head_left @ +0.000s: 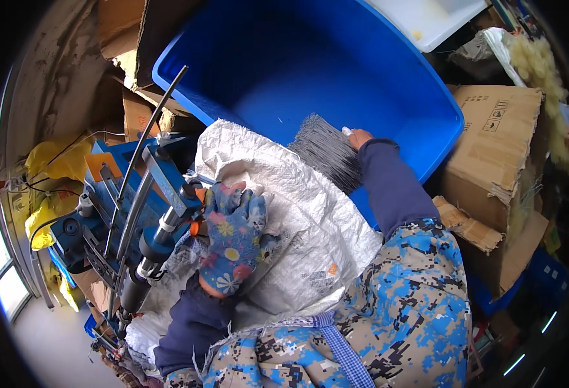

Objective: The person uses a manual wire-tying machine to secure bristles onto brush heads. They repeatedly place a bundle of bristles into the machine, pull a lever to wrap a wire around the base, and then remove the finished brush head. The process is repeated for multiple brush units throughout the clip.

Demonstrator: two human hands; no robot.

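My left hand (233, 236) wears a grey-blue floral glove with bare fingertips showing. It lies back upward over a white woven sack (310, 239), beside the orange parts of a blue machine (165, 213); its fingers look stretched out and nothing shows in them. Past the sack's far edge, a thick bundle of thin grey metal wires (326, 152) rests at the near side of a large blue bin (362, 77). At the right edge of that bundle is my right hand (360, 138), with a white covering on one fingertip. Most of its fingers are hidden, so its grip is unclear.
Torn cardboard boxes (491, 149) stand right of the bin, with another cardboard box (119, 32) at the far left. The machine's black rod (152, 129) sticks up by the bin's left corner. Yellow bags (58, 161) hang farther left. A white lid-like panel (430, 22) lies behind the bin.
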